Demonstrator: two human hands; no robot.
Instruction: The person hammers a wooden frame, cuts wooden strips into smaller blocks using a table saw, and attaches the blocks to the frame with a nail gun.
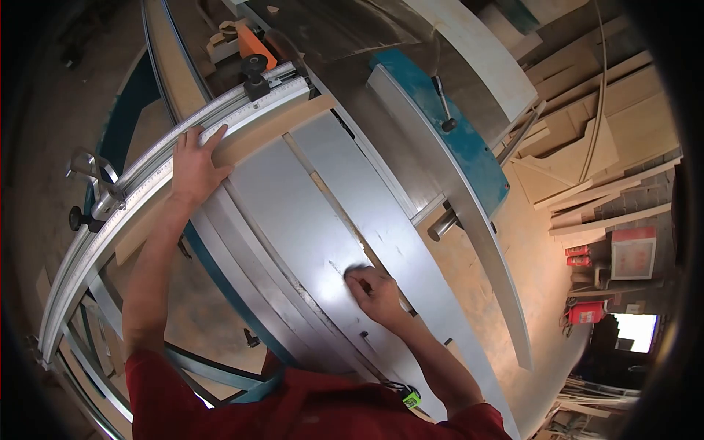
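Observation:
My left hand (196, 167) lies with its fingers spread at the scaled metal fence (158, 158), its fingertips on the fence and its thumb by a wooden strip (275, 132) that runs along it. Over the grey metal machine table (293, 198), my right hand (374, 293) is closed, its fingers curled together near the long slot. A small dark thing shows at its fingertips, too unclear to name.
A black clamp knob (254, 66) stands on the fence, and a metal handle (95, 172) sits farther left. The teal rip fence (440, 125) is beyond the slot. Wooden boards (587, 139) lean at the right. A green-and-black tape measure (411, 398) is near my body.

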